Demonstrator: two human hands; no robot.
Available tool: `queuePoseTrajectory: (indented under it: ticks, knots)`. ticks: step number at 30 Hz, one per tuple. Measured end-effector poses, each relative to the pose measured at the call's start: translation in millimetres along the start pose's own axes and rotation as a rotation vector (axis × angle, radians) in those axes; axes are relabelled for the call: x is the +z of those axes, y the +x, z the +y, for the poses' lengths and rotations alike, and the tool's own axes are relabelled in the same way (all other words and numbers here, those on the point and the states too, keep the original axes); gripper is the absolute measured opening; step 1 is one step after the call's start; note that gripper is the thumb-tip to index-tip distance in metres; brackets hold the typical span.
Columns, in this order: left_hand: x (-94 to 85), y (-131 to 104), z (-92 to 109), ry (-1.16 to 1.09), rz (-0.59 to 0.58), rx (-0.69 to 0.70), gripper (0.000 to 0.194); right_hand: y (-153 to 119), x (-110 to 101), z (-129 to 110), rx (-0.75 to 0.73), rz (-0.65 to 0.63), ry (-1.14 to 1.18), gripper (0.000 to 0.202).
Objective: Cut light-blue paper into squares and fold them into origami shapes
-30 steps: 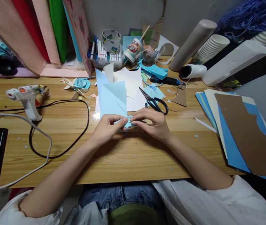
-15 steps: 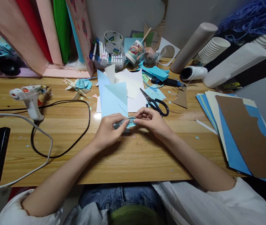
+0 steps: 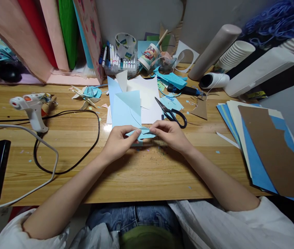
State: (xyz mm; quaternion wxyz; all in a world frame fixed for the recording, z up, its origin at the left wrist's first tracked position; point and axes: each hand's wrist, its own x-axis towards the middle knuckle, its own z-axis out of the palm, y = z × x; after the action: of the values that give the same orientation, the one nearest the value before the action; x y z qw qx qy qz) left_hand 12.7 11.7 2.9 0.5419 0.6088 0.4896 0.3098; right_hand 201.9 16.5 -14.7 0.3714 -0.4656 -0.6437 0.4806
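Observation:
Between both hands is a small light-blue piece of cut paper (image 3: 144,133), with layers and pointed ends. My left hand (image 3: 118,142) pinches its left part between thumb and fingers. At its right end, my right hand (image 3: 171,135) grips it with thumb and fingertips. Just beyond the hands lie light-blue paper sheets (image 3: 125,109) on top of white paper (image 3: 148,95). Black-handled scissors (image 3: 172,114) rest beside the sheets, near my right hand, blades pointing away to the left.
On the left stand a white glue gun (image 3: 33,109) and looping cables (image 3: 98,133). A paper flower (image 3: 88,95), a box of markers (image 3: 121,64) and blue scraps (image 3: 171,80) sit at the back. Coloured sheets (image 3: 268,148) are stacked at right, below paper cups (image 3: 236,55).
The blue paper piece has turned and opened out, so more of its surface and its right tip show. My right hand's fingers have closed in on its right end.

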Motion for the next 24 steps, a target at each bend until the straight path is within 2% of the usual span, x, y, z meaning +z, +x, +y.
queuePoseTrajectory:
  ticks: [8, 14, 20, 22, 24]
  knots:
    - [-1.6, 1.8, -0.9, 0.022, 0.022, -0.022, 0.029, -2.7, -3.7, 2.5, -0.344, 0.024, -0.383, 0.01]
    - [-0.8, 1.5, -4.2, 0.082, 0.03, -0.003, 0.029, -4.2, -0.7, 6.7, -0.623, 0.064, -0.58, 0.023]
    - [-1.7, 2.0, -5.5, 0.094, 0.021, 0.004, 0.029, -3.9, -1.5, 8.2, -0.639, 0.061, -0.59, 0.029]
    - [-1.7, 2.2, -6.3, 0.087, 0.012, 0.01, 0.029, -4.3, -1.8, 7.6, -0.584, 0.057, -0.538, 0.028]
    - [-1.3, 2.0, -6.9, 0.086, 0.0, 0.036, 0.028, -5.0, -1.1, 5.9, -0.449, 0.061, -0.444, 0.025]
